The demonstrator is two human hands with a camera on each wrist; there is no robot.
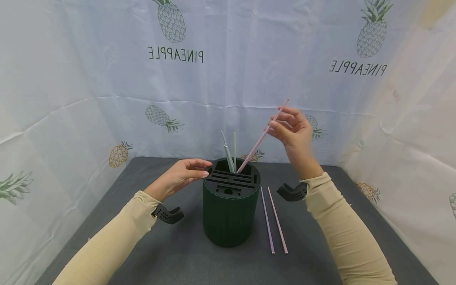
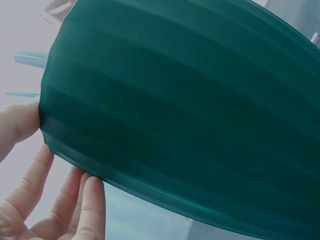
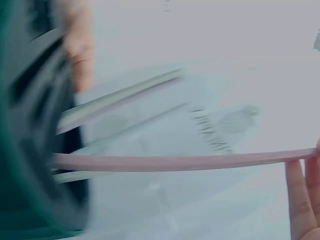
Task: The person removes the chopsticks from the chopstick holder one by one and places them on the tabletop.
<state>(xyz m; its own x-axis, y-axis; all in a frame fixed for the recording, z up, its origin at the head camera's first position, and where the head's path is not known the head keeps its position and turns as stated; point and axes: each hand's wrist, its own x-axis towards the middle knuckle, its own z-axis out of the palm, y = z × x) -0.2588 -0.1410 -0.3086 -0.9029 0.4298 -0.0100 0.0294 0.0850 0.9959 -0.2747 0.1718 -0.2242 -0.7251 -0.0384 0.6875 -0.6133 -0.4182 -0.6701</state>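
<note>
A dark green, ribbed utensil holder (image 1: 228, 221) stands upright, its black slotted top having a wide compartment at the back. My right hand (image 1: 293, 132) pinches a long, thin pink stick (image 1: 261, 136) near its upper end. The stick slants down to the left, its lower end inside the back compartment. In the right wrist view, fingers (image 3: 300, 200) hold the far end of that stick. At the holder's left rim, my left hand (image 1: 185, 174) touches the edge with extended thumb and fingers; fingertips (image 2: 92, 192) rest along its side. Several pale green and bluish sticks (image 1: 229, 156) lean in the same compartment.
Right of the holder, a purple stick (image 1: 267, 219) and a second pink stick (image 1: 278, 219) lie side by side on the dark grey table (image 1: 160, 253). A white curtain (image 1: 228, 79) with pineapple prints rises behind and along both sides.
</note>
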